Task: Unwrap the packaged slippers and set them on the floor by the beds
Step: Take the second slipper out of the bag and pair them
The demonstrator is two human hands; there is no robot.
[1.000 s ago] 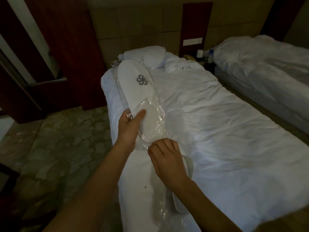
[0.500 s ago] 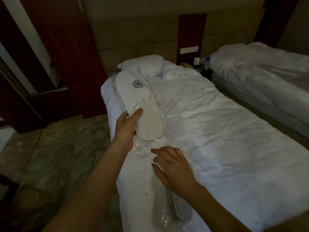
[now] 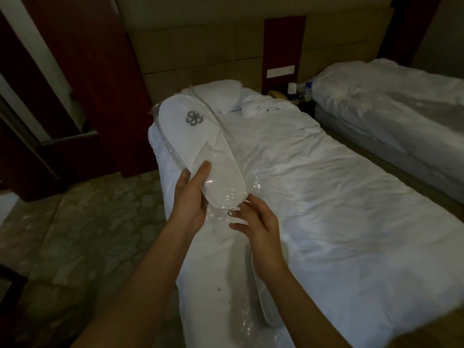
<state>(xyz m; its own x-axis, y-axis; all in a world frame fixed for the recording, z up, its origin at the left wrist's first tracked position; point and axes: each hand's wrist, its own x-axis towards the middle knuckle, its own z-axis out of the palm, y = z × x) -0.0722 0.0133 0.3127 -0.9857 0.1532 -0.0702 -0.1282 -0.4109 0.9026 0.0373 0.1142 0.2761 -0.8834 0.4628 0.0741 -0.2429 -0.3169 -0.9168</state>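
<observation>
Left hand (image 3: 192,204): grips the wrapped slipper (image 3: 198,144) at its heel end, thumb laid across the top, fingers under it.
Slipper: white, grey logo on the toe, held up over the near bed (image 3: 313,197), toe pointing toward the pillow (image 3: 221,96).
Wrapper (image 3: 226,209): clear plastic, loose and crinkled below the heel.
Right hand (image 3: 258,222): fingers spread and relaxed at the loose plastic; actual contact hard to judge in the dim light.
Second slipper (image 3: 267,305): lies on the bed under the right forearm, partly hidden.
Far bed (image 3: 389,104): to the right, well apart.
</observation>
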